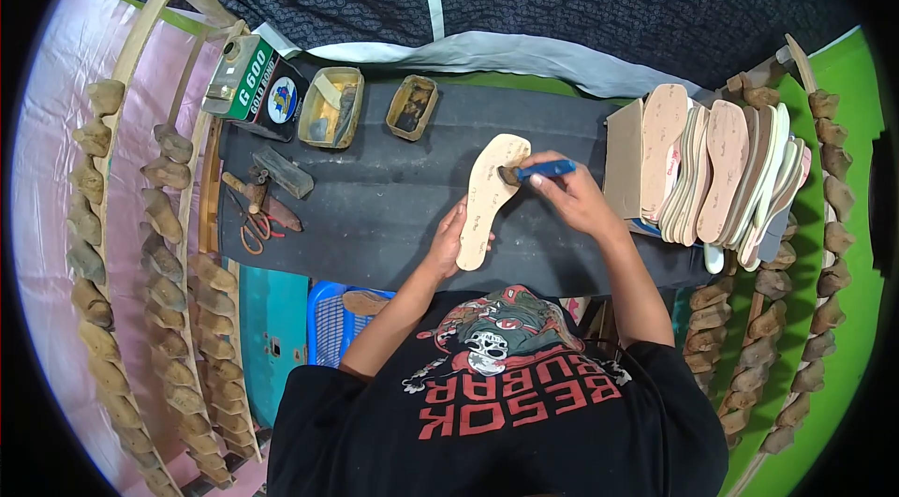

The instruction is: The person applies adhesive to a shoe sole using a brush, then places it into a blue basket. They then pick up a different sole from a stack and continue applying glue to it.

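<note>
A pale shoe insole (489,202) is held over the dark worktable, its wide end pointing away from me. My left hand (451,237) is closed around the lower left edge of the insole, with fingertips showing at its right side. In my right hand (573,192) is a brush with a blue handle (552,170). The dark bristles (510,176) touch the face of the insole near its wide end. Small marks dot the insole's surface.
Left on the worktable (375,207) are a G 600 can (253,85), two yellowish tubs (331,108), a grey block (284,171), scissors (253,233) and red-handled pliers (267,225). A cardboard box (623,160) and stacked insoles (721,169) stand right. Racks of shoe lasts (164,216) flank both sides.
</note>
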`<state>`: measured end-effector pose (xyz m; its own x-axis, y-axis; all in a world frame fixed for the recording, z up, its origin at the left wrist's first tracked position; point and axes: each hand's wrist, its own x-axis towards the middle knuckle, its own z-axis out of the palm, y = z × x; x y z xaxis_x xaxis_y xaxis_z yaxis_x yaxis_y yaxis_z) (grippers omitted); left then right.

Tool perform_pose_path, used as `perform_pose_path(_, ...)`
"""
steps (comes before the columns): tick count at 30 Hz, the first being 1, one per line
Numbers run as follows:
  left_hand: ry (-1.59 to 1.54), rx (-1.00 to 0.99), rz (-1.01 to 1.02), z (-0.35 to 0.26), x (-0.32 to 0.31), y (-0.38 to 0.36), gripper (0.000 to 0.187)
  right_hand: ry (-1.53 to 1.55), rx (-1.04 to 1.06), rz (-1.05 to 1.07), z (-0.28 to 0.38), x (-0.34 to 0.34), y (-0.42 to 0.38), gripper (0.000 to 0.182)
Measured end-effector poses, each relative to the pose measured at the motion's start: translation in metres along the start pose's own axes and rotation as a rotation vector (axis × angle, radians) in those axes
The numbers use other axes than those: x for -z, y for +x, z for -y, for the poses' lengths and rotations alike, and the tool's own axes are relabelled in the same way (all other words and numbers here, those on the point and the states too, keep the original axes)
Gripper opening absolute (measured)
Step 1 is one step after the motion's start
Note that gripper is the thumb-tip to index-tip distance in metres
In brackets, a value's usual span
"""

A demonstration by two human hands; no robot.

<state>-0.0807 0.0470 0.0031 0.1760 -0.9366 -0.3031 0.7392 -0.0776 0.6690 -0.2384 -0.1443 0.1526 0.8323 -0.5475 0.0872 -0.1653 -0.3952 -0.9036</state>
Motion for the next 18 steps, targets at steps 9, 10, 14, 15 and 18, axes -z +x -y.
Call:
perform_pose_path(9,0.037,0.043,0.062,0.004,0.000,0.001,0.064,-0.006,-0.069,-0.167,-0.005,0.014,0.009,0.020)
perform_pose_path(10,0.047,0.048,0.058,0.004,-0.001,0.001,0.065,-0.005,-0.053,-0.146,-0.005,0.013,0.010,0.020)
perform_pose_path(14,0.057,0.053,0.058,0.003,-0.003,0.003,0.066,0.032,-0.051,-0.041,-0.006,0.001,0.004,0.021)
perform_pose_path(15,0.054,0.054,0.062,0.002,-0.003,0.003,0.066,0.046,-0.047,-0.049,-0.006,0.000,0.004,0.021)
perform_pose_path(18,0.048,0.071,0.073,0.004,-0.001,0.004,0.065,0.058,-0.071,-0.128,-0.015,0.002,0.007,0.021)
